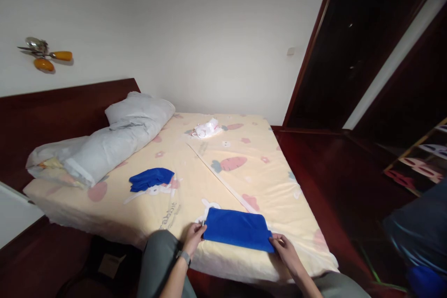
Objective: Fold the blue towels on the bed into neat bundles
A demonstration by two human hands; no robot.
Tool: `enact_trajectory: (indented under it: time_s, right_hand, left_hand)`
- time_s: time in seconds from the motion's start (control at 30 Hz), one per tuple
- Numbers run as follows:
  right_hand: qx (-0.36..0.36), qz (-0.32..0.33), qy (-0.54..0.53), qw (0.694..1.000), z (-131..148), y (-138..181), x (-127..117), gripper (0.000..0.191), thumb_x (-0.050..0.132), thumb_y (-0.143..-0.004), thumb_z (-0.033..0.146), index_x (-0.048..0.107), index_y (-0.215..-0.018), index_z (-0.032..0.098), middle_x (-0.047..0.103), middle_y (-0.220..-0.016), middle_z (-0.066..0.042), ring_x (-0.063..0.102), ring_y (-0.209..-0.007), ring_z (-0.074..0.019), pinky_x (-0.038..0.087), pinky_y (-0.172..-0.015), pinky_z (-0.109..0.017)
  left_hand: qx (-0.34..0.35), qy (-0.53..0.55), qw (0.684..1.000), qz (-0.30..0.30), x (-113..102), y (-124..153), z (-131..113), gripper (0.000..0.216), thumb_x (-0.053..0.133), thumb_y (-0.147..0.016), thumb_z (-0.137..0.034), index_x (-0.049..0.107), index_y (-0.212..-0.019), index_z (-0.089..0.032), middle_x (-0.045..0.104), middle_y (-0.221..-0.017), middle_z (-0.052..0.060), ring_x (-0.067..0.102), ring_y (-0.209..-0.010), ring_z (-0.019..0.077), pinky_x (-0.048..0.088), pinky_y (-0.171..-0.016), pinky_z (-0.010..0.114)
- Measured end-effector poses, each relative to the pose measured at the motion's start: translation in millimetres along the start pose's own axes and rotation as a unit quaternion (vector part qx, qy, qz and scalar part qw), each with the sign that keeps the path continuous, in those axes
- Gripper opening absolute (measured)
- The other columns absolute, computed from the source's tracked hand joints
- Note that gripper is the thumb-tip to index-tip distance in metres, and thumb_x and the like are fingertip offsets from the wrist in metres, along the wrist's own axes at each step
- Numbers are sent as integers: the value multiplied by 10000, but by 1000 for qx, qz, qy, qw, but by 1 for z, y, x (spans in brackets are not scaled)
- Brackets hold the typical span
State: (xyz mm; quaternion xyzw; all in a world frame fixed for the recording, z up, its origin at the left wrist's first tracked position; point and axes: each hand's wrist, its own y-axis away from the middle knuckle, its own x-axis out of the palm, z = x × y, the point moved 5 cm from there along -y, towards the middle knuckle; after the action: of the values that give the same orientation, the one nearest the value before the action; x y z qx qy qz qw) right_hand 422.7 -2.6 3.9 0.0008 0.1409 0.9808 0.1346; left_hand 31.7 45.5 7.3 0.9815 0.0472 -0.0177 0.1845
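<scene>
A blue cloth (237,229) lies folded flat near the front edge of the bed (223,181). My left hand (194,237) pinches its near left corner, fingers closed on the fabric. My right hand (283,247) pinches its near right corner the same way. A second blue cloth (151,179) lies bunched further back on the left of the bed, out of reach of both hands. My knee in grey trousers (158,260) is below the left hand.
A grey pillow and rolled duvet (115,139) lie along the dark wooden headboard (52,116). A white crumpled item (206,129) sits at the far edge. A dark doorway (349,46) and shoe rack (422,158) are on the right, over dark red floor.
</scene>
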Motion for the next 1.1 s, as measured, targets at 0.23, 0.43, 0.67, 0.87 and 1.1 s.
enact_trajectory:
  time_s: [0.23,0.43,0.67,0.87,1.1]
  right_hand:
    - [-5,-15,181,983,-1,9,-20,433,648,-694,667,639,-858,267,740,-698,-10,696,-687,-239,526,-706,-355]
    - [-152,83,224,959,18,20,-19,502,643,-652,310,703,-1146,248,714,-1264,-82,642,-1192,-281,491,-1070,-401]
    - [-128,112,217,961,5,13,-11,458,660,-742,386,690,-1170,225,747,-1222,-106,676,-1155,-300,516,-1046,-429]
    - [-108,62,212,969,17,-14,-2,473,576,-823,599,716,-1043,205,797,-1070,-115,722,-1018,-307,540,-966,-423]
    - [-44,-24,241,969,20,-34,-1,610,547,-783,734,739,-1044,217,803,-1113,-134,722,-1100,-337,528,-994,-426]
  left_hand:
    - [110,-184,976,-29,-11,6,-5,518,574,-803,-608,637,-1125,-207,749,-959,88,719,-880,255,568,-820,383]
    - [234,-323,910,111,-6,32,-31,652,653,-688,-169,645,-1331,-281,635,-1414,73,562,-1330,273,432,-1151,398]
    - [252,-351,896,103,-1,20,-34,454,618,-782,-167,719,-1212,-272,731,-1245,70,642,-1174,255,473,-1089,386]
    - [171,-332,924,89,7,-11,-42,246,599,-874,-399,742,-926,-205,742,-969,69,675,-914,233,507,-858,307]
    - [84,-363,928,-12,22,-45,-49,263,623,-843,-420,678,-719,-194,701,-729,48,676,-839,247,443,-767,304]
